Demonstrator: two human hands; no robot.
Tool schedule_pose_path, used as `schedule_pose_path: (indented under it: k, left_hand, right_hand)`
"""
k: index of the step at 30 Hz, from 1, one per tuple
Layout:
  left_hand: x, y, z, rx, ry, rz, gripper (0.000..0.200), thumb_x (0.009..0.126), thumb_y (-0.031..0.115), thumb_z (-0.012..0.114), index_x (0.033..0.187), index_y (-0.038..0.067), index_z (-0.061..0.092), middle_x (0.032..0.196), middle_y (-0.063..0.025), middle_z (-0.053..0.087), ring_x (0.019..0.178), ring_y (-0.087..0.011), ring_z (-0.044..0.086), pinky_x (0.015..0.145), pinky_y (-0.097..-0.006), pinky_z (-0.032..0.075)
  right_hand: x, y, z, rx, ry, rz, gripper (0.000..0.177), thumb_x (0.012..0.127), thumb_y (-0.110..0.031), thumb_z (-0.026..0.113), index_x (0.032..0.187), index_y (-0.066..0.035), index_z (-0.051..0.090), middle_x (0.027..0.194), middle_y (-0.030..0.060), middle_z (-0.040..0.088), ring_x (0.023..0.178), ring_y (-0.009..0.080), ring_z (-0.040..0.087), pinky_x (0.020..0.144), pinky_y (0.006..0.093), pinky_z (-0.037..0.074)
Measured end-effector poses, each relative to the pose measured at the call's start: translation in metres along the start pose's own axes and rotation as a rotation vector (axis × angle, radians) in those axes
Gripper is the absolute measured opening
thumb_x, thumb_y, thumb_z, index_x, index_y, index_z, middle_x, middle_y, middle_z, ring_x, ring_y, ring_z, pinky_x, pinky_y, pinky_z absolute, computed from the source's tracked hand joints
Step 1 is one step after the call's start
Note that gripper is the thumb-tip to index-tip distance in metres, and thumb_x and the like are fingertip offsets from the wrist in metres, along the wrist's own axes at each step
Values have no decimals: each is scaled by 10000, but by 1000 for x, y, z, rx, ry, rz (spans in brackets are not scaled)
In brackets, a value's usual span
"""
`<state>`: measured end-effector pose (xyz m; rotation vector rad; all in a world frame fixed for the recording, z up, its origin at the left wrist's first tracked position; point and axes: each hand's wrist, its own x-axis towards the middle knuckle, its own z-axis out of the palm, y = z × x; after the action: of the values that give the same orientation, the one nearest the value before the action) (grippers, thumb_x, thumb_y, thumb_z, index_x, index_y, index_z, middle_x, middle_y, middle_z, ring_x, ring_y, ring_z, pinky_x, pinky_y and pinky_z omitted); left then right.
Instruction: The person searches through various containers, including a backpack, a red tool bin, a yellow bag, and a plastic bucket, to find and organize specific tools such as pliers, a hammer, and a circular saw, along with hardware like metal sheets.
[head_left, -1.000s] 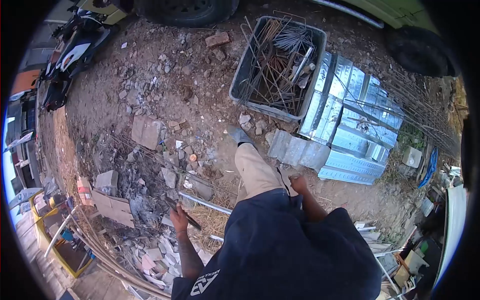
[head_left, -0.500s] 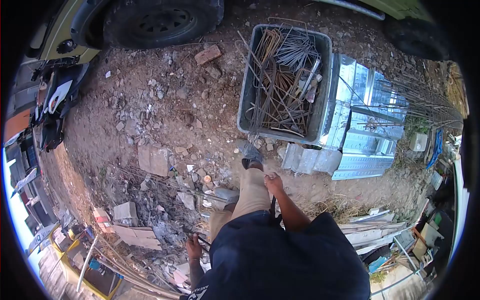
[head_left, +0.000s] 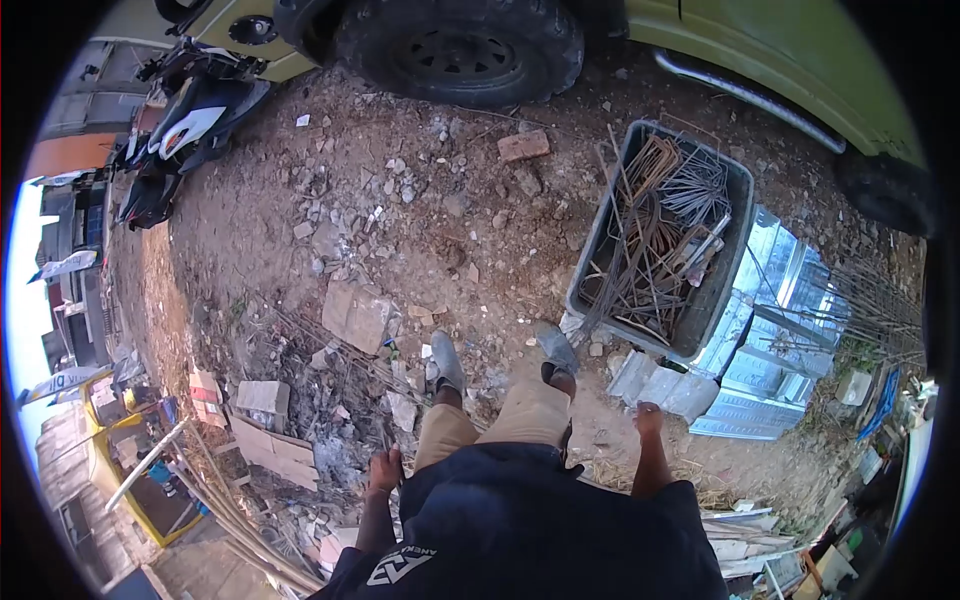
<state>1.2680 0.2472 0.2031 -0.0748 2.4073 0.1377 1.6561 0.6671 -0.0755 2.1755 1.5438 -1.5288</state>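
My left hand [head_left: 385, 468] hangs beside my left thigh, its fingers curled. A thin dark thing seems to stick out of it, too small to name. Away from my body on the other side, my right hand [head_left: 649, 418] is loosely closed, and nothing shows in it. It appears near a grey corrugated sheet piece [head_left: 662, 388] on the ground. Ahead and to the right stands a dark plastic tub [head_left: 578, 285], holding bent steel bars [head_left: 640, 255] and a bundle of greyish rods [head_left: 694, 190].
Shiny metal panels [head_left: 765, 375] lie right of the tub. A vehicle's wheel [head_left: 460, 55] stands ahead, and a motorcycle [head_left: 190, 130] at far left. A brick [head_left: 523, 146], a flat slab [head_left: 357, 316], a concrete block [head_left: 263, 398] and rubble lie on the dirt.
My view has turned and shifted, so the tub sits lower and farther right. My right hand has swung away from my thigh. Both feet now show side by side.
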Motion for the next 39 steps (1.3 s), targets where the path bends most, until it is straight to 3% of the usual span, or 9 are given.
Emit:
schedule_pose_path:
  k: [9,14,16,17,20,28,35,38,39]
  left_hand:
    - [153,-90,-23,-194,-262,-148,701,893,569,335,1007,-64,614,1049,-323,575,1047,-434,541,885,-469,419]
    - [309,-160,-55,-347,-284,-153,672,894,540,371,1089,-65,591,1106,-283,580,1106,-394,531,941,-448,391]
    - [374,-206,-79,-406,-99,-118,662,892,531,394,1094,-69,587,1124,-275,575,1115,-385,530,961,-442,378]
    - [407,-232,-88,-497,-111,-247,628,890,522,415,1049,-51,617,1084,-258,600,1074,-376,560,924,-436,414]
    - [446,-281,-171,-679,72,-363,591,885,544,408,884,18,679,909,-227,651,916,-369,619,823,-432,468]
    - [577,-405,-280,-1106,341,-632,566,903,501,396,933,10,677,990,-240,635,978,-359,603,864,-432,452]
    - [602,-414,-283,-1177,67,-972,494,896,436,422,1002,17,663,1050,-207,628,1036,-335,588,895,-426,447]
    - [605,-413,-298,-1534,-2,-1062,475,895,460,418,966,70,680,980,-155,660,997,-317,608,868,-427,455]
    - [609,-413,-299,-1579,9,-1165,485,893,470,421,952,63,679,966,-155,661,991,-323,608,861,-428,456]
  right_hand:
    - [75,-311,93,301,-55,-370,148,863,-196,570,920,-61,591,649,-1,510,473,82,451,381,213,328]
    - [59,-441,306,8,29,-399,204,874,-234,562,883,-33,591,616,25,493,478,130,469,392,276,363]
    - [46,-446,441,196,125,-765,264,844,-258,571,721,-24,580,592,81,573,450,189,531,402,309,409]
    - [-28,-475,486,-81,-73,-371,234,834,-241,586,758,-20,601,644,87,597,500,184,563,438,320,447]
    - [-116,-504,610,-410,-916,-425,199,846,-219,617,876,-22,610,752,58,616,578,175,585,491,304,479]
    - [-174,-706,892,-747,-812,-518,192,875,-208,582,886,-18,559,717,80,576,633,208,602,532,332,500]
    - [-276,-898,1167,-1618,-642,-1620,214,838,-183,597,916,15,578,779,124,580,680,234,617,537,352,518]
    - [-374,-909,1366,-786,-827,-685,199,843,-193,582,926,-12,588,771,91,586,656,186,600,510,307,495]
    - [-418,-905,1419,-816,-964,-828,193,850,-198,573,932,-24,587,755,70,575,638,164,580,502,292,480]
